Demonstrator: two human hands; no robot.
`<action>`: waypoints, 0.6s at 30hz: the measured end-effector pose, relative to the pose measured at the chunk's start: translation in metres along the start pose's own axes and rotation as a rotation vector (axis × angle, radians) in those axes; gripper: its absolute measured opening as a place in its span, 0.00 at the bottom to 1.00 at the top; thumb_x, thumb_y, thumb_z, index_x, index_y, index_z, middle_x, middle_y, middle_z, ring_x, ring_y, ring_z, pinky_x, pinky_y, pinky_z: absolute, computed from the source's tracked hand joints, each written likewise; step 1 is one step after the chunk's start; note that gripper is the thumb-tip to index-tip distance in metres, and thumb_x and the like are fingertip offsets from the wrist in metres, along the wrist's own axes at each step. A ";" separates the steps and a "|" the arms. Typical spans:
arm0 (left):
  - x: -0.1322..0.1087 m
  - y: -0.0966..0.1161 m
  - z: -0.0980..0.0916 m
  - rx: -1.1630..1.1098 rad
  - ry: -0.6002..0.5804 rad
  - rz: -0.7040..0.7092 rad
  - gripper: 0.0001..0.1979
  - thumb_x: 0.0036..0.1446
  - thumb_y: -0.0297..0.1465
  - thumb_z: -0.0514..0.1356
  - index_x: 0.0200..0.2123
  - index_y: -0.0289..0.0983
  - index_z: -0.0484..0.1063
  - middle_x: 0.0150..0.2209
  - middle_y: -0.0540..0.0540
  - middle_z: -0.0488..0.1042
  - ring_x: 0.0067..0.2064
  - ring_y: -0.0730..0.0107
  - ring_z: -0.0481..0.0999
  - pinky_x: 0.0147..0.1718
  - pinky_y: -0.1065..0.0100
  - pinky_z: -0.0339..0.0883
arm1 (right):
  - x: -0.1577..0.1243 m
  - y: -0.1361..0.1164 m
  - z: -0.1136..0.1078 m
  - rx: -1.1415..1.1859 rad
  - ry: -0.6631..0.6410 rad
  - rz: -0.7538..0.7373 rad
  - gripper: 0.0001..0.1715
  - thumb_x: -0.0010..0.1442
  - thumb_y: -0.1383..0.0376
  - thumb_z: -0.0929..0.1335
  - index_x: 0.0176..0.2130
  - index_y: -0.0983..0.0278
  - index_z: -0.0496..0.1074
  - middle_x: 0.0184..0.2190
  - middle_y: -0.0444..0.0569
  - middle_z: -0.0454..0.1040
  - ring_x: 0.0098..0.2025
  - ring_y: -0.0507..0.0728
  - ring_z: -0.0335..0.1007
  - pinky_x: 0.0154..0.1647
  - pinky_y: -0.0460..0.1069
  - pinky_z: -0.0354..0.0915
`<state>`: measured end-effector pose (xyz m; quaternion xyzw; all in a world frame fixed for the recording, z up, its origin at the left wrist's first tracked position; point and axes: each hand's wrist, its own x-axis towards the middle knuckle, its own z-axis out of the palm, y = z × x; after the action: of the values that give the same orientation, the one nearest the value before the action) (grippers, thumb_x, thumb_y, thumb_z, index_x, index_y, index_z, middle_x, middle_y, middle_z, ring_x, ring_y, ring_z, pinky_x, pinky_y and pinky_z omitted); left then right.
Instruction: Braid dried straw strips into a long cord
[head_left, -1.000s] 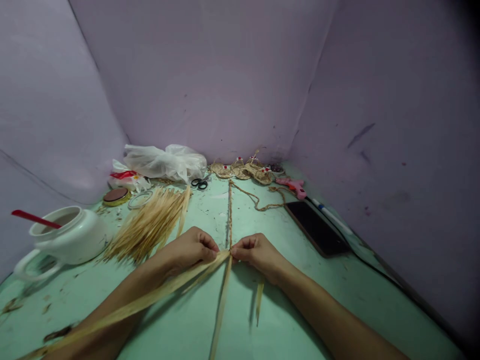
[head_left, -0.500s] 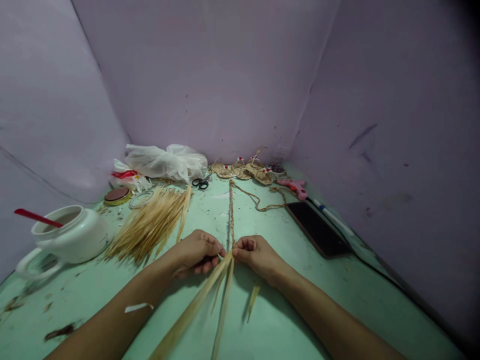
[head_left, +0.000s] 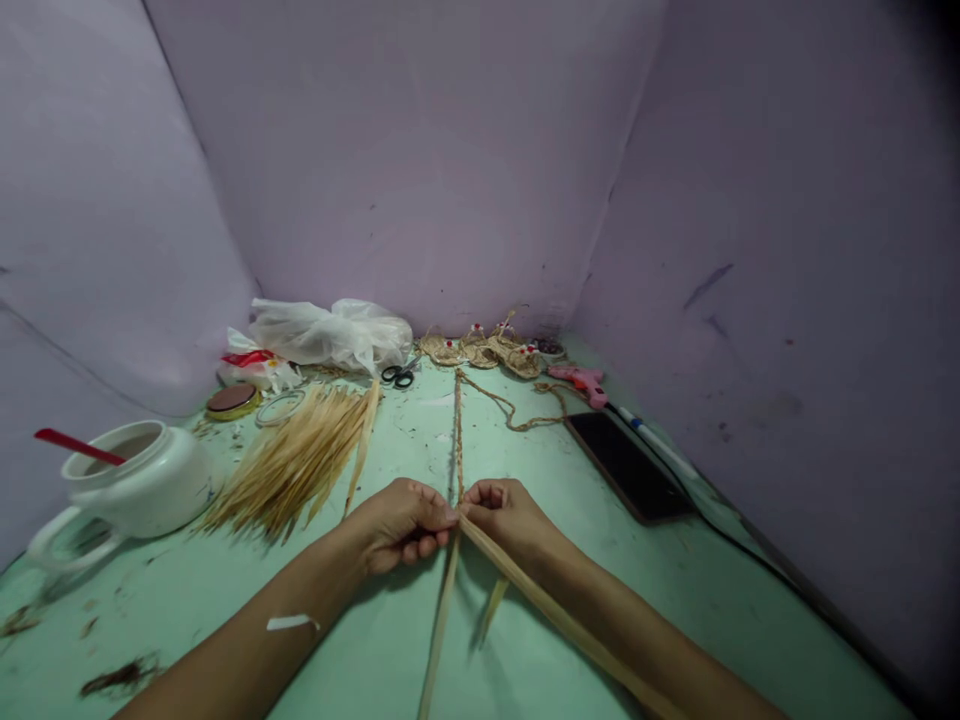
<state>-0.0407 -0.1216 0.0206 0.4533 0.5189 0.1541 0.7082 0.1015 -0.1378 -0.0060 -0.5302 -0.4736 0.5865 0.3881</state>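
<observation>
My left hand (head_left: 412,523) and my right hand (head_left: 504,512) meet at the near end of a thin braided cord (head_left: 460,440). Both are closed, thumbs and fingertips pinching the point where loose fibre strips leave the braid. A wide pale strip (head_left: 540,597) runs from there down to the right, across my right wrist and forearm. A narrower strip (head_left: 441,620) hangs straight toward the front edge. One short strip end (head_left: 493,605) shows below my right hand. Beyond my hands the cord stretches away, bends at its far end and trails right.
Left lies a bundle of dry strips (head_left: 300,455), near a white pot (head_left: 161,495) with a red handle. Behind are scissors (head_left: 399,375), a plastic bag (head_left: 330,332) and woven pieces with red beads (head_left: 484,350). A pink glue gun (head_left: 581,382) and a phone (head_left: 628,468) lie right.
The wide strip has swung from the lower left over to the lower right. My hands remain pinched at the braid's end, and the view has shifted slightly.
</observation>
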 end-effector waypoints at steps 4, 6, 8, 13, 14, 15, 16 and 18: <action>-0.002 -0.001 0.006 0.054 0.101 0.041 0.15 0.34 0.37 0.63 0.20 0.34 0.62 0.10 0.55 0.61 0.09 0.84 0.53 0.07 0.78 0.39 | 0.000 -0.002 0.001 0.056 -0.007 0.022 0.08 0.37 0.67 0.68 0.19 0.67 0.63 0.13 0.40 0.63 0.16 0.46 0.54 0.18 0.43 0.49; -0.003 0.000 0.006 0.054 0.043 0.036 0.16 0.35 0.39 0.62 0.22 0.33 0.63 0.14 0.52 0.66 0.09 0.84 0.53 0.07 0.78 0.38 | -0.001 -0.003 0.001 0.099 -0.027 0.018 0.08 0.37 0.66 0.68 0.19 0.66 0.62 0.13 0.40 0.64 0.16 0.46 0.55 0.18 0.43 0.50; -0.002 0.000 0.005 0.033 -0.046 0.021 0.17 0.34 0.39 0.62 0.23 0.33 0.63 0.18 0.48 0.70 0.10 0.85 0.55 0.07 0.78 0.40 | -0.001 -0.003 0.002 0.117 -0.027 0.001 0.09 0.37 0.66 0.68 0.19 0.67 0.63 0.13 0.39 0.63 0.16 0.45 0.55 0.18 0.43 0.50; 0.002 0.000 -0.001 0.064 -0.042 -0.013 0.17 0.32 0.39 0.63 0.19 0.34 0.61 0.12 0.54 0.62 0.11 0.84 0.56 0.08 0.78 0.43 | -0.003 -0.005 0.000 0.149 -0.052 0.023 0.10 0.37 0.66 0.70 0.20 0.68 0.65 0.13 0.39 0.63 0.15 0.44 0.52 0.17 0.42 0.47; 0.002 0.000 -0.002 0.114 -0.012 -0.016 0.17 0.33 0.40 0.63 0.17 0.34 0.60 0.10 0.55 0.60 0.10 0.84 0.54 0.08 0.78 0.42 | -0.004 -0.006 -0.001 0.158 -0.073 0.037 0.10 0.37 0.65 0.70 0.20 0.68 0.65 0.13 0.39 0.63 0.15 0.43 0.51 0.16 0.42 0.45; 0.002 -0.001 -0.003 0.174 0.016 -0.019 0.17 0.35 0.41 0.62 0.16 0.34 0.60 0.09 0.56 0.57 0.09 0.84 0.51 0.08 0.77 0.40 | -0.005 -0.007 -0.001 0.160 -0.090 0.046 0.10 0.38 0.65 0.70 0.21 0.68 0.65 0.13 0.39 0.62 0.14 0.43 0.49 0.16 0.42 0.44; 0.002 -0.001 -0.003 0.234 0.037 -0.023 0.17 0.37 0.42 0.60 0.16 0.34 0.60 0.07 0.56 0.55 0.09 0.84 0.49 0.08 0.77 0.40 | -0.005 -0.007 -0.002 0.157 -0.105 0.049 0.10 0.38 0.64 0.70 0.20 0.69 0.65 0.12 0.38 0.61 0.14 0.43 0.47 0.15 0.42 0.42; 0.001 -0.002 -0.004 0.313 0.050 -0.030 0.16 0.39 0.42 0.58 0.17 0.35 0.62 0.07 0.56 0.55 0.08 0.83 0.48 0.08 0.76 0.39 | -0.006 -0.009 -0.003 0.150 -0.131 0.040 0.11 0.39 0.64 0.70 0.20 0.69 0.66 0.11 0.38 0.59 0.13 0.42 0.45 0.15 0.42 0.40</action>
<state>-0.0445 -0.1201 0.0189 0.5463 0.5609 0.0720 0.6179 0.1046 -0.1413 0.0040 -0.4696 -0.4419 0.6614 0.3830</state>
